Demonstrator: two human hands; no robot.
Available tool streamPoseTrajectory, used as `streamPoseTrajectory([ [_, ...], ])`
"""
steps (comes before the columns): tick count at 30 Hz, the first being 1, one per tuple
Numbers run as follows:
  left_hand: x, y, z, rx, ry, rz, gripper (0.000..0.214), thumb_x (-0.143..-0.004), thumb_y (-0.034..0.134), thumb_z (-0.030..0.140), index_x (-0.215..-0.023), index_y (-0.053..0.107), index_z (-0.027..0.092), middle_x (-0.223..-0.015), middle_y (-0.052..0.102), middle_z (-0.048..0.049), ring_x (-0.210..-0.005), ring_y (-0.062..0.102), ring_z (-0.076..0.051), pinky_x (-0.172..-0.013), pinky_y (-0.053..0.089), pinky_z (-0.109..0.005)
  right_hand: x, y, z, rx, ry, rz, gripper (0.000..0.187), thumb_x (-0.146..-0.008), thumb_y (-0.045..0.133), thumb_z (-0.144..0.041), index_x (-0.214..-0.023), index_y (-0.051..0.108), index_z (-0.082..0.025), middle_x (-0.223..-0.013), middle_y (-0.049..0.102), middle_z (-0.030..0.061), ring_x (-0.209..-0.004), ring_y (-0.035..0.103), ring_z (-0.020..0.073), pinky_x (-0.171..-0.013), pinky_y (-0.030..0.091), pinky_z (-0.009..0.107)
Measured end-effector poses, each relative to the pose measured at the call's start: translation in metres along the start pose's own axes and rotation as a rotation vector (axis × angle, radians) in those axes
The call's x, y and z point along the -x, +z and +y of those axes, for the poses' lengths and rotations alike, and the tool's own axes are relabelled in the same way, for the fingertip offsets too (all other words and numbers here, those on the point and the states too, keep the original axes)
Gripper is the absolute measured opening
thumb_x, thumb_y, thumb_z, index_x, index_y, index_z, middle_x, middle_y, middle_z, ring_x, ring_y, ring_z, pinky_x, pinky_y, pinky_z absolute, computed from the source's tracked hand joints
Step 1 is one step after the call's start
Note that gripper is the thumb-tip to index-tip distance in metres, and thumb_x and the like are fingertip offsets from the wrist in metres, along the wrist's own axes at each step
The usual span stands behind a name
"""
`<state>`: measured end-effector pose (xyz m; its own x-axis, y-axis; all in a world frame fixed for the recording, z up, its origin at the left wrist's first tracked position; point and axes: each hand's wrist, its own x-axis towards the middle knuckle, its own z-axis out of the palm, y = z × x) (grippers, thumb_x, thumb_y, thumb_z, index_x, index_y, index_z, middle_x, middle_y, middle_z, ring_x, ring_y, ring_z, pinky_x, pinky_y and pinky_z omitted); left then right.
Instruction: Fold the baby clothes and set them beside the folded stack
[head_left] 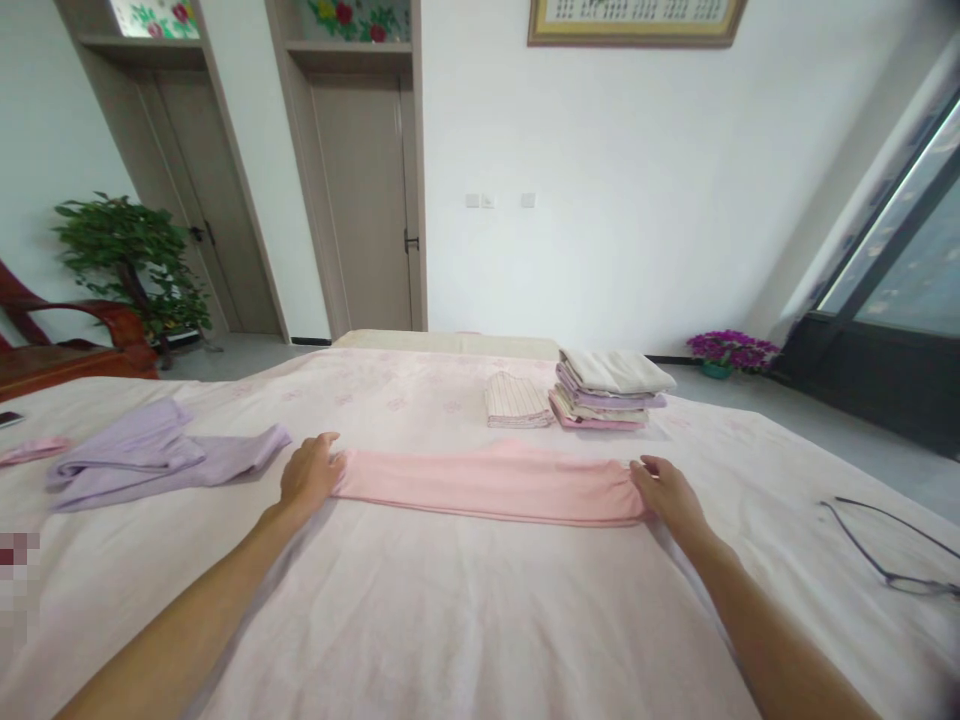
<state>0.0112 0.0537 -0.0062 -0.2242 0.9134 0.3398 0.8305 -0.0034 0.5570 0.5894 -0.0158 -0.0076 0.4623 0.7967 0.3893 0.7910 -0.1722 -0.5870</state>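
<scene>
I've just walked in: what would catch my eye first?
Probably the long pink cloth laid across the pale cover, with the left hand at one end and the right hand at the other. Beyond stands a stack of folded cloths; purple flowers brighten the floor farther right.

Soft, bright light, shadows faint, edges stretched and slightly blurred.

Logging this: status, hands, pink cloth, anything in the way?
Left hand at one end of pink cloth, right hand at the other. Cloth in long strip. Folded stack beyond, not between hands.
</scene>
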Motion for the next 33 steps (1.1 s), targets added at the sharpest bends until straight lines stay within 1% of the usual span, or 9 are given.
streamPoseTrajectory([
  [2, 0.015, 0.003, 0.013, -0.089, 0.183, 0.031, 0.029, -0.084, 0.054, 0.033, -0.11, 0.062, 0.022, -0.114, 0.063, -0.0083, -0.111, 0.056, -0.026, -0.096, 0.041, -0.037, 0.013, -0.004, -0.003, 0.195, -0.124, 0.078, 0.04, -0.086, 0.047, -0.043, -0.109, 0.066, -0.016, -0.108, 0.067, 0.0147, -0.092, 0.06, 0.0273, -0.079, 0.045, 0.039],
  [4, 0.034, 0.007, 0.034, -0.056, 0.34, -0.036, 0.022, -0.088, 0.051, 0.032, -0.103, 0.063, 0.024, -0.109, 0.064, -0.0054, -0.105, 0.058, -0.023, -0.093, 0.043, -0.034, 0.026, -0.009, -0.014, 0.284, -0.316, 0.06, 0.03, -0.089, 0.045, -0.038, -0.101, 0.067, -0.021, -0.105, 0.067, 0.0102, -0.093, 0.057, 0.026, -0.081, 0.043, 0.038],
  [6, 0.053, 0.013, 0.061, 0.042, 0.441, -0.166, 0.017, -0.09, 0.05, 0.032, -0.095, 0.065, 0.024, -0.1, 0.066, -0.0024, -0.097, 0.06, -0.019, -0.085, 0.046, -0.03, 0.039, -0.011, -0.033, 0.272, -0.482, -0.056, 0.021, -0.09, 0.048, -0.032, -0.085, 0.066, -0.023, -0.091, 0.068, 0.0054, -0.086, 0.056, 0.0228, -0.078, 0.041, 0.034],
  [8, 0.07, 0.021, 0.088, 0.119, 0.52, -0.272, 0.015, -0.09, 0.052, 0.031, -0.089, 0.066, 0.024, -0.094, 0.066, -0.0006, -0.09, 0.061, -0.017, -0.079, 0.046, -0.026, 0.051, -0.011, -0.052, 0.21, -0.598, -0.168, 0.018, -0.089, 0.05, -0.028, -0.078, 0.064, -0.023, -0.082, 0.067, 0.0028, -0.081, 0.055, 0.0202, -0.076, 0.04, 0.032],
  [12, 0.092, 0.039, 0.122, 0.178, 0.669, -0.312, 0.011, -0.091, 0.057, 0.027, -0.089, 0.067, 0.023, -0.091, 0.066, 0.0002, -0.089, 0.061, -0.015, -0.077, 0.045, -0.025, 0.071, -0.006, -0.078, 0.154, -0.775, -0.305, 0.018, -0.091, 0.052, -0.024, -0.078, 0.064, -0.022, -0.08, 0.065, 0.002, -0.08, 0.053, 0.0181, -0.075, 0.037, 0.03],
  [19, 0.099, 0.059, 0.12, 0.135, 0.761, -0.255, 0.011, -0.092, 0.058, 0.026, -0.087, 0.068, 0.022, -0.087, 0.066, -0.0007, -0.084, 0.058, -0.015, -0.075, 0.045, -0.027, 0.079, -0.003, -0.083, 0.248, -0.876, -0.367, 0.024, -0.095, 0.051, -0.025, -0.075, 0.063, -0.02, -0.078, 0.062, 0.0031, -0.082, 0.051, 0.0181, -0.074, 0.034, 0.03],
  [23, 0.098, 0.06, 0.117, 0.112, 0.804, -0.218, 0.012, -0.092, 0.059, 0.028, -0.087, 0.067, 0.022, -0.087, 0.067, -0.0015, -0.083, 0.058, -0.016, -0.075, 0.045, -0.028, 0.077, -0.002, -0.081, 0.269, -0.897, -0.383, 0.025, -0.095, 0.049, -0.024, -0.076, 0.064, -0.02, -0.078, 0.062, 0.0037, -0.081, 0.051, 0.0178, -0.072, 0.033, 0.03],
  [29, 0.1, 0.058, 0.12, -0.072, 0.914, -0.161, 0.016, -0.094, 0.053, 0.024, -0.085, 0.066, 0.02, -0.085, 0.066, -0.003, -0.081, 0.058, -0.017, -0.075, 0.043, -0.03, 0.079, 0.001, -0.082, 0.341, -0.919, -0.364, 0.026, -0.096, 0.047, -0.02, -0.075, 0.062, -0.019, -0.078, 0.061, 0.0041, -0.078, 0.052, 0.017, -0.07, 0.031, 0.031],
  [33, 0.101, 0.06, 0.12, -0.133, 0.93, -0.136, 0.015, -0.094, 0.053, 0.022, -0.085, 0.064, 0.019, -0.084, 0.065, -0.0032, -0.081, 0.058, -0.017, -0.074, 0.042, -0.031, 0.08, 0.002, -0.083, 0.33, -0.912, -0.341, 0.024, -0.095, 0.046, -0.018, -0.075, 0.059, -0.019, -0.077, 0.06, 0.0041, -0.076, 0.051, 0.0169, -0.07, 0.031, 0.03],
])
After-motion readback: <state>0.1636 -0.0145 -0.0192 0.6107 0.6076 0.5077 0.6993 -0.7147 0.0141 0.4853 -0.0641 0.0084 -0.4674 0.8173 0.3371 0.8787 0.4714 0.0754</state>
